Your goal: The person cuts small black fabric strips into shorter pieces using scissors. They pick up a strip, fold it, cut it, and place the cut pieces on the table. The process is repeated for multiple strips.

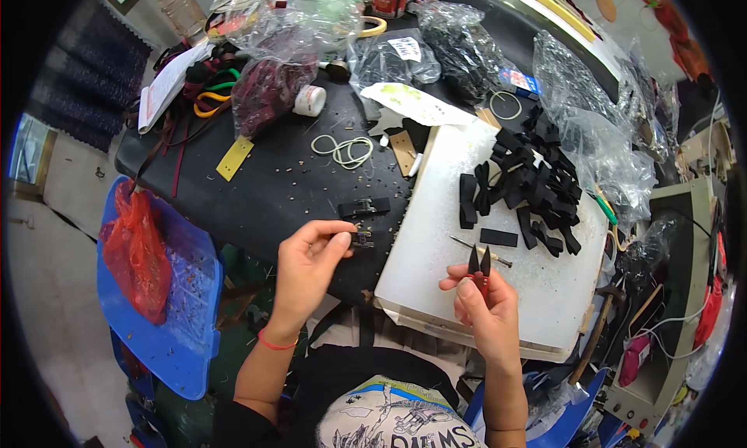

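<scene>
Between the thumb and fingers of my left hand (305,267) is a small black piece with a metal clip (363,240), held over the dark table. Just beyond it lies a black fabric strip (375,206) with a similar metal clip on it. My right hand (489,308) is closed around red-handled thread snips (479,271), their dark pointed blades upward and apart. These are over a white board (420,273). A flat black strip (499,237) and a thin metal tool (467,243) lie on the board beyond the snips. Behind them is a heap of black fabric bows (537,168).
Clear plastic bags (595,137) crowd the back and right. A coil of white cord (346,151), a yellow card (234,159) and a white roll (310,100) lie on the dark table. At left, a blue chair (191,292) holds a red plastic bag (140,265).
</scene>
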Tool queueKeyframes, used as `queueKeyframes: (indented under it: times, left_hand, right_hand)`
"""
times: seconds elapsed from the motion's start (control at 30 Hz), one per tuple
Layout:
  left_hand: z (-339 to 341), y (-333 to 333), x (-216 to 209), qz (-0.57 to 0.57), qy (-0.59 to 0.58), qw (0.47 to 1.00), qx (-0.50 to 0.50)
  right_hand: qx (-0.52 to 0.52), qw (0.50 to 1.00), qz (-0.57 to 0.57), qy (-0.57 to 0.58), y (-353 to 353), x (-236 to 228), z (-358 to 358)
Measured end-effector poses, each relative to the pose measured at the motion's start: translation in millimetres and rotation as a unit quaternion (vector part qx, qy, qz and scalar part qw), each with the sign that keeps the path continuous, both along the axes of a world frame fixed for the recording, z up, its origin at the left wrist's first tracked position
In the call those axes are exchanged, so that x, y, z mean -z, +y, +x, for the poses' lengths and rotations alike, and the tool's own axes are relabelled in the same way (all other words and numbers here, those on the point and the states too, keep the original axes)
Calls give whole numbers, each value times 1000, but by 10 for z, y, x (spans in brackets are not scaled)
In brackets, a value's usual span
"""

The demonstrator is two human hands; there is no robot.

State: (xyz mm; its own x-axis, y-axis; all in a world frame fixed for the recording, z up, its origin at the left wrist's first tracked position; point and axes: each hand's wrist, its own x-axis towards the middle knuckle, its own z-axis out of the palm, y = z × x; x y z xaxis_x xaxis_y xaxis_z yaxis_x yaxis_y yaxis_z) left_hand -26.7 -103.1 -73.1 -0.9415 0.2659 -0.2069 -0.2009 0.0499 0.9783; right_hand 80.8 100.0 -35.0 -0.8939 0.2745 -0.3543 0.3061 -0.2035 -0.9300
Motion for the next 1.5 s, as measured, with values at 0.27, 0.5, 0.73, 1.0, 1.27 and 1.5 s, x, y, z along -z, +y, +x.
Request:
queueKeyframes:
  times: [0.27, 0.5, 0.73, 1.0, 1.27, 1.5]
  left_hand:
    - [-241, 88, 66, -305, 341, 889, 20]
    - [-403, 41, -111, -179, 211, 950, 148]
    - [-92, 56, -452, 164, -182, 943, 224]
    - [-41, 14, -498, 183, -270, 919, 221]
    - [2, 41, -395, 51, -48, 983, 170]
    - [-491, -218, 186, -392, 368, 843, -20]
  right_hand:
    - [9, 1000, 23, 7, -45, 28, 17]
    - [-11, 979, 191, 73, -115, 61, -35]
    - [-134, 891, 364, 235, -128, -121, -332]
    - [-252, 865, 362, 239, 65, -210, -283]
    - [-162, 864, 428, 210, -27, -95, -152]
    - [126, 831, 541, 30, 834, 54, 255]
